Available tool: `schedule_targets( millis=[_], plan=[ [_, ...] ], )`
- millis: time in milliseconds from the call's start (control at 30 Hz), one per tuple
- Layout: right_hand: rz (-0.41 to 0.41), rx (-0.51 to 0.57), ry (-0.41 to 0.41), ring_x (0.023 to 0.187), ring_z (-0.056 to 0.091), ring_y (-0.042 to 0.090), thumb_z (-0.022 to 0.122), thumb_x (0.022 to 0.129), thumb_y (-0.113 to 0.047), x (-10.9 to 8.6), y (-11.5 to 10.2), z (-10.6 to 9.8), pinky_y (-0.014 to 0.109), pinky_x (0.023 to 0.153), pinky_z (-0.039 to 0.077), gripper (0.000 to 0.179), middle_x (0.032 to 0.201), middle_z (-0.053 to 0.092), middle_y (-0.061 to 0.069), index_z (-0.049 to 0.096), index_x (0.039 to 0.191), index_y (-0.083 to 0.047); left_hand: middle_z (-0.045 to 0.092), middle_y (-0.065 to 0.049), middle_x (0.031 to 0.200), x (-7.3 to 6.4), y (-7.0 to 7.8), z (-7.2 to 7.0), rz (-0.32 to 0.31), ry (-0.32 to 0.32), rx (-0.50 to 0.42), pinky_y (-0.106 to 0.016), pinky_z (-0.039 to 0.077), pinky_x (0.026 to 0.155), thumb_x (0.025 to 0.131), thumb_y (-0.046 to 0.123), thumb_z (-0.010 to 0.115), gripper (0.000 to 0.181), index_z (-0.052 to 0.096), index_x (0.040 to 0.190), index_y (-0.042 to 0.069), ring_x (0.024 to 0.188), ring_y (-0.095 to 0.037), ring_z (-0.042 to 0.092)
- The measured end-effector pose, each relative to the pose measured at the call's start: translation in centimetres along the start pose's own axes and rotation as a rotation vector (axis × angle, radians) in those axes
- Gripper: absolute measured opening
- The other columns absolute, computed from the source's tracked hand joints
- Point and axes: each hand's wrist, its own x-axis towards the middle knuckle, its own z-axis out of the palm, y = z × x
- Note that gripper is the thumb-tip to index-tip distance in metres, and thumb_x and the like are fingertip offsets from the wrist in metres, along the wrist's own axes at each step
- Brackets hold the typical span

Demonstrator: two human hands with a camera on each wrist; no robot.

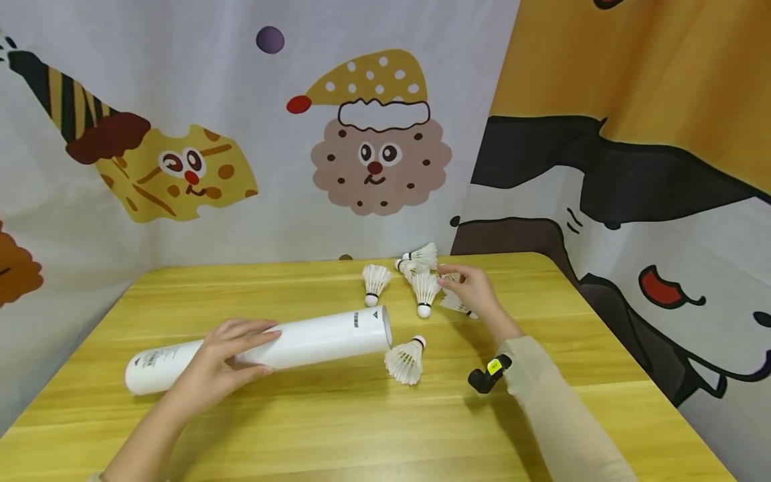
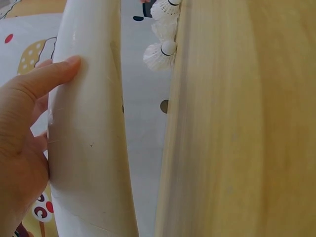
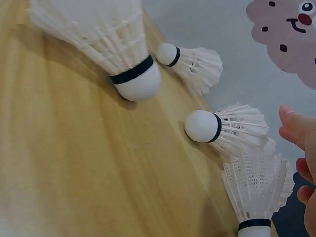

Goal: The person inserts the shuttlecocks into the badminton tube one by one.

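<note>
My left hand (image 1: 225,355) grips a long white tube (image 1: 328,339) round its middle, and the tube lies slantwise above the table. In the left wrist view the thumb and fingers wrap the tube (image 2: 91,143). My right hand (image 1: 472,289) reaches over a cluster of white shuttlecocks (image 1: 425,289), thumb and forefinger apart. From the right wrist, its fingers (image 3: 295,123) show beside the shuttlecocks (image 3: 254,185) with nothing visibly held. Another shuttlecock (image 1: 405,361) lies by the tube's right end, its cork pointing away from me. One more shuttlecock (image 1: 376,282) stands left of the cluster.
Everything lies on a yellow wood-grain table (image 1: 337,428). A cartoon-printed curtain (image 1: 241,87) hangs behind its far edge. A small black device with a yellow patch (image 1: 490,371) is at the right wrist.
</note>
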Motion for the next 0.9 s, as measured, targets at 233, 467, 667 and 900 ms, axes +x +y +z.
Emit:
schedule_targets(
  millis=[233, 467, 667, 900],
  plan=[
    [0.006, -0.054, -0.072, 0.071, 0.043, 0.022, 0.071, 0.089, -0.019, 1.3, 0.0, 0.2, 0.032, 0.06, 0.036, 0.03, 0.117, 0.066, 0.011, 0.07, 0.115, -0.004, 0.061, -0.005, 0.126, 0.1, 0.1, 0.0, 0.02, 0.011, 0.007, -0.031, 0.028, 0.083, 0.062, 0.004, 0.088, 0.062, 0.068, 0.12, 0.012, 0.11, -0.016, 0.048],
    [0.059, -0.078, -0.131, 0.086, 0.048, 0.023, 0.071, 0.089, -0.019, 1.5, 0.3, 0.5, 0.034, 0.067, 0.038, 0.029, 0.126, 0.061, 0.012, 0.071, 0.115, -0.005, 0.061, -0.009, 0.124, -0.1, -0.4, 0.2, 0.027, 0.018, 0.021, -0.031, 0.027, 0.082, 0.058, 0.001, 0.089, 0.064, 0.069, 0.119, 0.01, 0.108, -0.017, 0.049],
    [0.019, -0.103, -0.117, 0.092, 0.056, 0.021, 0.074, 0.086, -0.016, 1.4, 0.5, 0.8, 0.033, 0.072, 0.042, 0.022, 0.107, 0.069, 0.009, 0.075, 0.106, -0.008, 0.061, -0.009, 0.124, -0.1, -0.5, 0.2, 0.038, 0.033, 0.022, -0.028, 0.029, 0.08, 0.057, 0.0, 0.089, 0.065, 0.069, 0.118, 0.009, 0.108, -0.018, 0.049],
    [0.021, -0.055, -0.087, 0.076, 0.052, 0.021, 0.075, 0.085, -0.015, 1.0, 0.5, 1.0, 0.032, 0.063, 0.042, 0.017, 0.1, 0.07, 0.01, 0.076, 0.099, -0.006, 0.061, -0.006, 0.126, 0.0, -0.1, -0.1, 0.012, 0.007, 0.015, -0.034, 0.025, 0.085, 0.061, 0.002, 0.088, 0.064, 0.068, 0.121, 0.013, 0.11, -0.015, 0.048]
  ],
)
